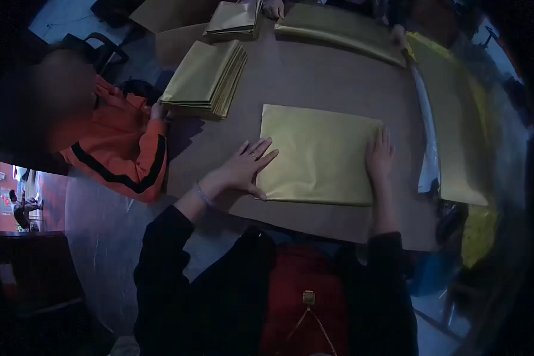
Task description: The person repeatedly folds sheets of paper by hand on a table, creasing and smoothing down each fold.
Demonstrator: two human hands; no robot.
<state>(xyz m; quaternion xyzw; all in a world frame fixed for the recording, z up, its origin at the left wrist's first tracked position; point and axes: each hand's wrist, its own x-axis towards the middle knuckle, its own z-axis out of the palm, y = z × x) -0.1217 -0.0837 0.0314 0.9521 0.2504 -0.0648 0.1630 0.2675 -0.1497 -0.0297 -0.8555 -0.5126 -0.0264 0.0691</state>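
Red fabric [288, 279] with a gold-coloured clasp [308, 298] shows between dark sleeves [165, 252]. Beyond, the left hand [246, 167], fingers spread, and right hand [381, 155], fingers extended, rest unclenched at opposite edges of a gold sheet [317, 155] on the brown tabletop [326, 83], near a gold stack [200, 74].

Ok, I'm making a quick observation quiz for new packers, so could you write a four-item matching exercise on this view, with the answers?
1. Left hand
2. Right hand
3. Gold stack nearest the orange sleeve
4. Orange sleeve

A. Marked with a black stripe
B. At the right edge of the gold sheet
C. Many layers, one on another
D. Wears a ring

Pairs: 1-D, 2-B, 3-C, 4-A
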